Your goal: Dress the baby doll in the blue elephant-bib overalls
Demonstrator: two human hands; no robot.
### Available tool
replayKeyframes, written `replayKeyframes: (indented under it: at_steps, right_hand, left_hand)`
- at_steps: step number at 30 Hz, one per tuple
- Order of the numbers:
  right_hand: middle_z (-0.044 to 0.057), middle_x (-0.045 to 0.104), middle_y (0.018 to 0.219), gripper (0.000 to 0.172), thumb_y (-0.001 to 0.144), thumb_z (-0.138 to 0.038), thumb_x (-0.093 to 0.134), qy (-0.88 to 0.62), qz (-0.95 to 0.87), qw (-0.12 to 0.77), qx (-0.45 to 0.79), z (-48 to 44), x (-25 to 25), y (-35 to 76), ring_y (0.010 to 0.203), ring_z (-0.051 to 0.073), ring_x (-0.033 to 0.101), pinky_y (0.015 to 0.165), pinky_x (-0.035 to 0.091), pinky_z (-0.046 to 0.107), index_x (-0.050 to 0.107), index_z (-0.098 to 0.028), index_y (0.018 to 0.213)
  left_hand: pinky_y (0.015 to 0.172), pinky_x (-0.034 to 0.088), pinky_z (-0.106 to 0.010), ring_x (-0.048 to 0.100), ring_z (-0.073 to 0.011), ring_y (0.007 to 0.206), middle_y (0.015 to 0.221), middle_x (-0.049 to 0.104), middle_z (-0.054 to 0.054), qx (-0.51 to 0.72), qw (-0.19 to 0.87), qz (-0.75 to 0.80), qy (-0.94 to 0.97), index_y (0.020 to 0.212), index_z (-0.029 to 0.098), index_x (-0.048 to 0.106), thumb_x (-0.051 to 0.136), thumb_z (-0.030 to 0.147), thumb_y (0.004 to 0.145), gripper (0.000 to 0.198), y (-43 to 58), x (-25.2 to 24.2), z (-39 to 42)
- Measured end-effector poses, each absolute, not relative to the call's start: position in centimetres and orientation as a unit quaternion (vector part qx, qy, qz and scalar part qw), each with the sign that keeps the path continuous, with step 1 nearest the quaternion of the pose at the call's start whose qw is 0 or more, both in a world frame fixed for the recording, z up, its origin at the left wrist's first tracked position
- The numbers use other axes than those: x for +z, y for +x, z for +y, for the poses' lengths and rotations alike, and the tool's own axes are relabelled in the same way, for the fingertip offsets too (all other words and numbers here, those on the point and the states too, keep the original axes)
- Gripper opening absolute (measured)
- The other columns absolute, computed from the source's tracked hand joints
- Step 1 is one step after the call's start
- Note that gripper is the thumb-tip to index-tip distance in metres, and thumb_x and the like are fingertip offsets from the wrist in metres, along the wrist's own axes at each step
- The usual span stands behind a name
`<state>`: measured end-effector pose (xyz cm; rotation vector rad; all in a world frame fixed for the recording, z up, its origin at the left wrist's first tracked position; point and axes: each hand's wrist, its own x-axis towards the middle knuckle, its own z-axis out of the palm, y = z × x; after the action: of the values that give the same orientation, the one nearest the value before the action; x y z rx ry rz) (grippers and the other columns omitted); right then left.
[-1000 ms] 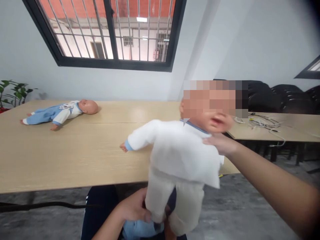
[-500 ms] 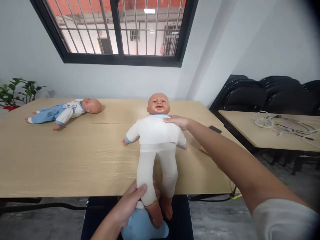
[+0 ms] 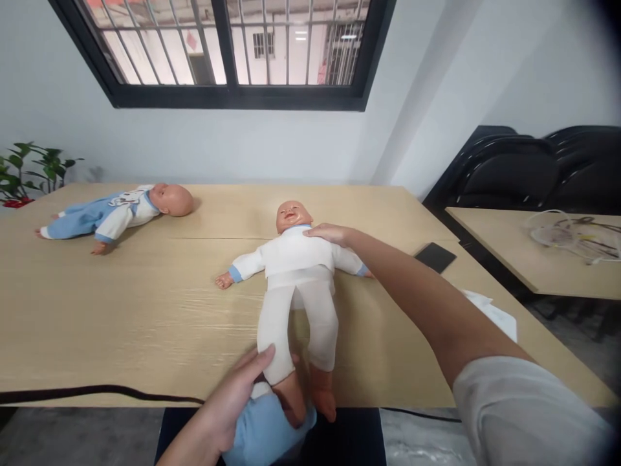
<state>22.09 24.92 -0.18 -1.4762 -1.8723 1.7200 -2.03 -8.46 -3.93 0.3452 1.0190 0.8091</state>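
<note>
A baby doll (image 3: pixel 301 252) in a white top with blue cuffs and white leggings lies on its back on the table, head toward the window. Its bare feet reach over the front edge. My left hand (image 3: pixel 242 382) is closed round the doll's lower leg on the left, thumb on top, other fingers mostly hidden. Light blue cloth (image 3: pixel 266 430), apparently a pair of trousers, hangs below that hand beneath the foot. With my right hand (image 3: pixel 332 234) I grip the doll's shoulder near the collar.
A second doll (image 3: pixel 121 212) in blue and white lies at the back left of the table (image 3: pixel 145 310). To the right are a dark phone-like slab (image 3: pixel 435 257) and white tissue (image 3: pixel 495 314). Cables (image 3: pixel 572 236) lie on another table before black folding chairs (image 3: pixel 509 171).
The doll has gone from propped up to lying back, its head tilted away. Both hands keep their hold. My view has shifted, showing more of the slab and the tissue.
</note>
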Motion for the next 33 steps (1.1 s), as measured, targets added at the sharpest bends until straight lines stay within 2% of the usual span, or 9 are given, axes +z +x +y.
replayKeyframes:
  at_steps: [5,11,15,18,20,23,27,29,33]
  right_hand:
    - [0.011,0.075,0.127,0.062,0.079,-0.066,0.076,-0.509,-0.662,0.101,0.542,27.3,-1.6,22.0,0.118,0.033,0.070,0.097,0.057,0.036,0.075,-0.020,0.122]
    - [0.010,0.077,0.122,0.058,0.078,-0.068,0.076,-0.550,-0.690,0.071,0.465,28.5,-0.7,22.3,0.108,0.032,0.072,0.090,0.055,0.036,0.077,-0.023,0.113]
    - [0.013,0.076,0.119,0.054,0.089,-0.070,0.060,-0.566,-0.762,0.040,0.311,27.2,-0.1,22.1,0.109,0.033,0.069,0.093,0.051,0.039,0.077,-0.020,0.104]
    - [0.020,0.070,0.126,0.046,0.100,-0.051,0.049,-0.611,-0.767,0.144,0.133,23.0,-0.3,21.7,0.115,0.035,0.064,0.101,0.046,0.045,0.072,-0.014,0.115]
    - [0.019,0.066,0.131,0.040,0.100,-0.038,0.046,-0.583,-0.767,0.253,0.082,17.7,-0.4,21.4,0.123,0.033,0.059,0.107,0.042,0.046,0.066,-0.014,0.125]
    - [0.013,0.069,0.121,0.033,0.102,-0.040,0.047,-0.492,-0.792,0.313,0.182,7.0,-0.4,20.6,0.116,0.029,0.062,0.104,0.045,0.046,0.066,-0.021,0.121]
    - [0.006,0.071,0.106,0.031,0.100,-0.047,0.051,-0.305,-0.799,0.320,0.407,-5.6,-0.8,18.2,0.100,0.025,0.065,0.094,0.052,0.043,0.065,-0.030,0.121]
    - [0.005,0.069,0.104,0.035,0.091,-0.051,0.064,-0.297,-0.759,0.357,0.456,-8.5,-1.0,17.2,0.092,0.024,0.064,0.085,0.053,0.041,0.064,-0.030,0.119]
    - [0.000,0.064,0.086,0.016,0.093,-0.043,0.065,-0.366,-0.658,0.387,0.532,-8.2,0.8,17.4,0.076,0.018,0.057,0.067,0.049,0.032,0.064,-0.027,0.097]
  left_hand:
    - [0.089,0.059,-0.040,0.076,-0.0315,0.099,0.111,0.079,-0.016,0.379,0.773,0.486,0.149,0.123,0.013,0.073,0.077,0.054,0.086,0.056,-1.5,-3.7,-7.2]
    - [0.077,0.059,-0.036,0.077,-0.0284,0.085,0.102,0.080,-0.015,0.401,0.751,0.504,0.143,0.121,0.013,0.071,0.081,0.054,0.081,0.058,-0.4,-3.6,-5.1]
    - [0.074,0.057,-0.032,0.075,-0.0245,0.081,0.103,0.079,-0.013,0.437,0.701,0.535,0.179,0.119,0.014,0.070,0.083,0.056,0.079,0.060,0.1,-3.8,-4.4]
    - [0.081,0.056,-0.029,0.073,-0.0240,0.099,0.119,0.075,-0.011,0.487,0.631,0.571,0.197,0.127,0.019,0.066,0.081,0.057,0.080,0.062,-0.1,-4.1,-5.3]
    - [0.081,0.054,-0.027,0.071,-0.0228,0.104,0.125,0.072,-0.009,0.513,0.593,0.591,0.189,0.130,0.023,0.063,0.081,0.056,0.080,0.063,-0.6,-4.3,-6.6]
    - [0.068,0.049,-0.023,0.065,-0.0157,0.083,0.110,0.070,-0.003,0.541,0.565,0.591,0.195,0.116,0.022,0.065,0.082,0.053,0.079,0.052,-1.4,-3.7,-8.7]
    - [0.056,0.036,-0.021,0.045,-0.0095,0.062,0.079,0.056,0.003,0.553,0.590,0.503,0.304,0.095,0.022,0.061,0.078,0.045,0.085,0.030,-1.6,-0.6,-9.8]
    - [0.055,0.034,-0.022,0.040,-0.0100,0.061,0.074,0.052,0.004,0.543,0.592,0.471,0.365,0.094,0.022,0.061,0.074,0.045,0.090,0.026,-1.4,1.8,-9.2]
    - [0.055,0.036,-0.023,0.044,-0.0103,0.060,0.076,0.054,0.002,0.496,0.562,0.450,0.485,0.102,0.022,0.064,0.069,0.052,0.093,0.031,-1.0,6.4,-6.5]
